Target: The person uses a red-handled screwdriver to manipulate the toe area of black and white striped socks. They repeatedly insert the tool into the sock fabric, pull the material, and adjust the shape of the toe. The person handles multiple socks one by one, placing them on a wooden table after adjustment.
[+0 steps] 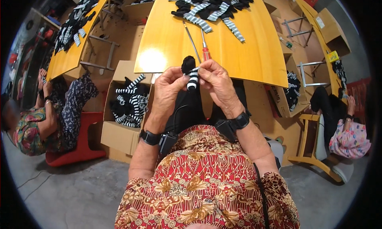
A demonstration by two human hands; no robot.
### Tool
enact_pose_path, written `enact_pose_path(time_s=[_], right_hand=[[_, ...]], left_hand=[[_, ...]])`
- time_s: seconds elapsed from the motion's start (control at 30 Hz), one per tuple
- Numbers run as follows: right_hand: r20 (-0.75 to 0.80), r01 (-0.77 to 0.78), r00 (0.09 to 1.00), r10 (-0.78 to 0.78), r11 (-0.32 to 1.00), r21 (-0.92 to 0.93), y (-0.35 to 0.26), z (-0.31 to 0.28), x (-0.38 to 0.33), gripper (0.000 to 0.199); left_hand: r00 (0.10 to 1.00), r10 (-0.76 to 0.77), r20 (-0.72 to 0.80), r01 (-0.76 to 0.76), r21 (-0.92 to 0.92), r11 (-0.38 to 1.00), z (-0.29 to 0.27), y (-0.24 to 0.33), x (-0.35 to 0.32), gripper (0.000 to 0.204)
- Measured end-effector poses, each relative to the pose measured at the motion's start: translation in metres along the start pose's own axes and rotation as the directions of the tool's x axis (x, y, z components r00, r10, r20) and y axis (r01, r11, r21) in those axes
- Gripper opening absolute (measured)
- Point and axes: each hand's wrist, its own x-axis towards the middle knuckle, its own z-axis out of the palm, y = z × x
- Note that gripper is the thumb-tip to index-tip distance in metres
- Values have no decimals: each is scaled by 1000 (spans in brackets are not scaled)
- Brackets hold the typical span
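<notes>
A small knitted piece with black and white stripes (192, 80) and a black, fuzzy end is held between my hands, just off the table's near edge. My left hand (166, 87) pinches its left side with thumb and fingers. On its other side, the thumb and fingertips of my right hand (219, 83) are closed on the fabric. Beyond my right fingers, a screwdriver with a red handle (206, 54) lies on the yellow table (254, 54), its shaft pointing away. Next to it is a thin dark rod (190, 38); its near end reaches toward my fingers.
A pile of grey-striped and black knitted pieces (211, 8) covers the table's far part. Cardboard boxes of striped pieces stand at left (117, 135) and right (281, 103). A seated person (36, 125) works at the left table, another (350, 135) at the right.
</notes>
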Motion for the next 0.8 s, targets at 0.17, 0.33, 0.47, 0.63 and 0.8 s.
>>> enact_pose_path(time_s=[0.17,0.33,0.47,0.63,0.8], right_hand=[[-6,18,1000,-18,993,-115,-6,8,-1,5],[67,118,993,-100,920,-375,-6,14,1,4],[48,224,969,-243,779,-586,1,19,4,5],[-66,-23,998,2,949,-316,0,25,6,6],[-58,-19,998,13,995,-102,9,7,18,7]], left_hand=[[992,122,39,-127,217,968,3,4,-6,17],[986,119,-119,-105,117,988,5,-8,-4,9],[981,92,-168,-106,-74,992,4,-13,-4,9],[998,-64,9,61,-436,898,-1,-10,-3,18],[941,-150,303,279,-447,850,2,-5,-2,29]])
